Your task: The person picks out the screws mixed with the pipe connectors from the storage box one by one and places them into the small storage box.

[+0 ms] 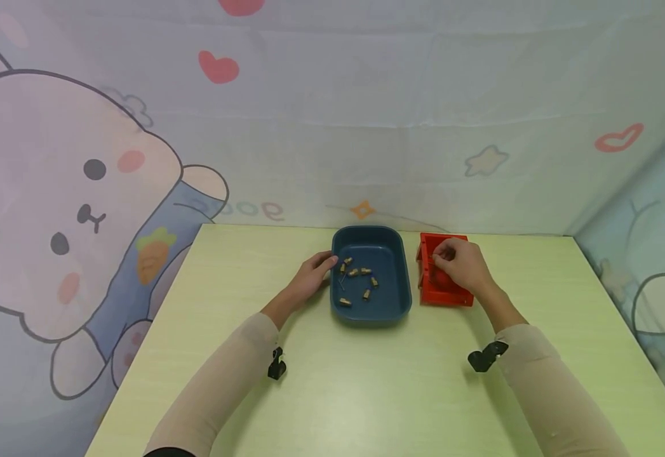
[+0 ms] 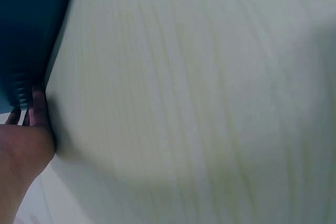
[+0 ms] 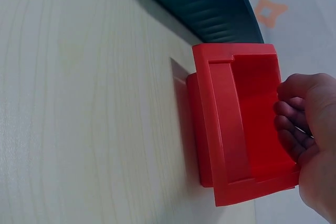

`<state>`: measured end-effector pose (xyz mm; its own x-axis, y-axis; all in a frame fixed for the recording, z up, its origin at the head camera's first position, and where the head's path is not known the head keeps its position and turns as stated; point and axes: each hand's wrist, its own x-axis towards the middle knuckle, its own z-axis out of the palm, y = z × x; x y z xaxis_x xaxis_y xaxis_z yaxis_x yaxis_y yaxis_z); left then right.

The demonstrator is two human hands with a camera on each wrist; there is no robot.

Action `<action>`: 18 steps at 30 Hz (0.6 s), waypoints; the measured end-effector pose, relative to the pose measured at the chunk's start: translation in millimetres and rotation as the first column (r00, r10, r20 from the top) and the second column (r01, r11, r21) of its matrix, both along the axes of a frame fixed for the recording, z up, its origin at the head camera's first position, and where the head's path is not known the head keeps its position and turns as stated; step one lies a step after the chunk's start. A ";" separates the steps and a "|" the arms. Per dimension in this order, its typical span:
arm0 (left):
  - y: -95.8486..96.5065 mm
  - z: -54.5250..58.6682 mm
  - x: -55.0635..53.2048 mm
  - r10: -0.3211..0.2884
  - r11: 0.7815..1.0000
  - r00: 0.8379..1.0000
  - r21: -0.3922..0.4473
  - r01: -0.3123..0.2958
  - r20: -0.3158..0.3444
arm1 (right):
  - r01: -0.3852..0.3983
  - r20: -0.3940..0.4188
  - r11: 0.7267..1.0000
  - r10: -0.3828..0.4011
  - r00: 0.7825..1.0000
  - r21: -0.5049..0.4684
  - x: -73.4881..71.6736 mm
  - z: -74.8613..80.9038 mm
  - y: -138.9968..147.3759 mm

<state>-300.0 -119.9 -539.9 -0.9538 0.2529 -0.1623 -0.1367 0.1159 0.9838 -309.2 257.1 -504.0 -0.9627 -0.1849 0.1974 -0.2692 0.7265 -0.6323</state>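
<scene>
My left hand (image 1: 312,274) holds the left side of a dark blue tray (image 1: 397,274), thumb at the rim. In the left wrist view its fingers (image 2: 39,103) lie against the tray's outer wall. Several small brass-coloured fittings (image 1: 366,271) lie scattered in the tray, mostly toward its left half. Over a red bin (image 1: 445,298) is my right hand (image 1: 465,263), fingers curled and thumb and forefinger tips brought together. Seen from the right wrist, those fingers (image 3: 286,109) are at the bin's opening; I cannot tell whether something small is between the tips.
The tray and the bin stand side by side on a pale wood-grain table (image 1: 332,387), with a narrow gap between them. Close behind the table hangs a printed cloth (image 1: 378,152). Black wrist mounts (image 1: 488,357) are strapped to both sleeved forearms.
</scene>
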 end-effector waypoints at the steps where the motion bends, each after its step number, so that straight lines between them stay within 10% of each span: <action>1: -0.1 0.0 -0.2 0.000 1.000 1.000 0.000 0.000 0.000 | -0.004 0.000 1.000 0.004 1.000 0.000 -0.1 0.1 0.0; 18: -1.4 0.5 0.6 -0.012 1.000 1.000 0.001 0.012 -0.001 | -0.052 -0.067 0.998 0.049 0.997 -0.039 4.6 12.2 -20.1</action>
